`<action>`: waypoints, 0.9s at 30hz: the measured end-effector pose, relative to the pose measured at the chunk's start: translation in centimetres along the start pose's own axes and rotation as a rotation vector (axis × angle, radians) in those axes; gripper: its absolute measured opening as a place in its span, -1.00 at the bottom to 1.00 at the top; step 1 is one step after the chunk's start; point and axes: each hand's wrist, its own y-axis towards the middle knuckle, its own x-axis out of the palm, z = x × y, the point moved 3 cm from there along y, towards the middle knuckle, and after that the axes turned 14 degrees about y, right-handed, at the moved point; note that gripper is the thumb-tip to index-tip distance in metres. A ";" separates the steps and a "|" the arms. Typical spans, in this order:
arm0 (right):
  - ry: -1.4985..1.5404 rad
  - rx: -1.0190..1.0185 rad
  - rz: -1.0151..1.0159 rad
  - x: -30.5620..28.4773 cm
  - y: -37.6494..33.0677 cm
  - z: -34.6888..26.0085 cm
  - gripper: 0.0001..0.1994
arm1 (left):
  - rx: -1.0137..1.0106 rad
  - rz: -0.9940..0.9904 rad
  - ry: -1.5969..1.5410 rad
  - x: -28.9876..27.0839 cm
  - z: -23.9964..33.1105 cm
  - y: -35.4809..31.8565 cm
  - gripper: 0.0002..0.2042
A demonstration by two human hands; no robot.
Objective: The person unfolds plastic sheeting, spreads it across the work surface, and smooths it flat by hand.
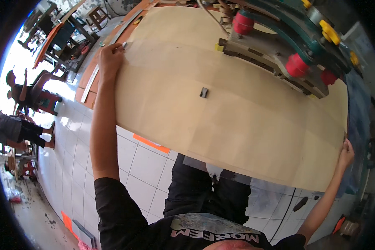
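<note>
Fingers (pixel 118 47) of left hand (pixel 109 60) and right hand (pixel 346 154) are pinching one tan sheet (pixel 237 125) bearing one dark block (pixel 204 92); three red knobs (pixel 243 23) are showing.

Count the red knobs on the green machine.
3: left knob, top; middle knob, lower and farther right; right knob, just right of that, partly covered. Others may be hidden.

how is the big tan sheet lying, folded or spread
Spread: the tan sheet reaches from the left hand to the right hand as one broad surface with faint creases.
</note>
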 end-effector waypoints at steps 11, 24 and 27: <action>0.029 0.010 0.061 -0.6 -1.0 -1.0 -0.75 | 0.003 0.009 0.025 0.4 1.2 -0.7 -0.78; -0.015 -0.348 0.001 -1.8 -4.0 -13.7 -0.56 | 0.636 0.018 -0.007 -6.5 17.9 -9.5 -0.69; 0.048 -0.683 -0.299 2.9 -9.4 -20.3 -0.48 | 0.755 -0.278 -0.084 -6.4 21.5 -14.3 -0.46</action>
